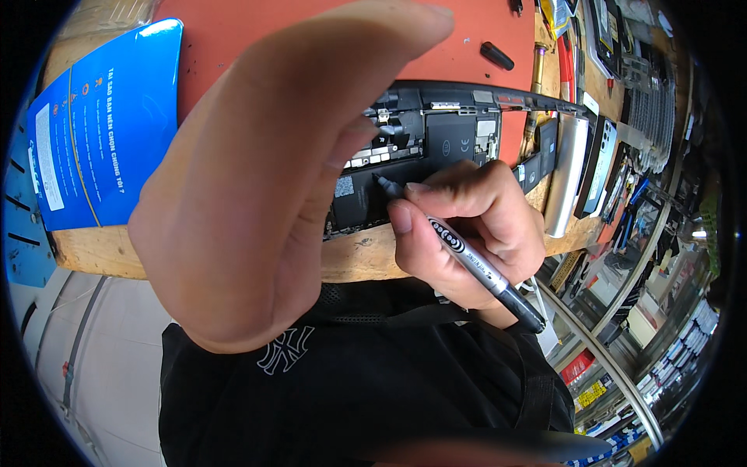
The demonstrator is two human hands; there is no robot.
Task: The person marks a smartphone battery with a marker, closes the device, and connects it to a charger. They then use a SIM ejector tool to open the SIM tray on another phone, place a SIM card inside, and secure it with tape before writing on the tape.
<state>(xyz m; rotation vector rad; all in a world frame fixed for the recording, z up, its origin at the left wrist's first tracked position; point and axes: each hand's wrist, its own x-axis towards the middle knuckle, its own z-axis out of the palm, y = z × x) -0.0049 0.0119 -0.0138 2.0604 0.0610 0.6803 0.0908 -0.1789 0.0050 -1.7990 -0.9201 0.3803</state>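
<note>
An opened smartphone (447, 132) lies on the work surface, its circuit parts and black battery exposed. My right hand (475, 226) is closed around a silver-grey marker (471, 261) with a black end. The marker's tip meets, or hovers just over, the dark battery beside a small square code label; contact cannot be made out. Large and close in the foreground, my left hand (241, 187) has its fingers stretched up to the right, the thumb apart from them. Nothing shows in its grasp. It hides the phone's left end. A black marker cap (496, 56) rests on the red mat (226, 47).
A blue printed leaflet (109, 124) is at the left, over the wooden table edge (358, 257). Right of the phone are a loose flat black part (541, 156), a silver bar (566, 175) and a brass-coloured tool (538, 66). Crowded glass shelving fills the far right.
</note>
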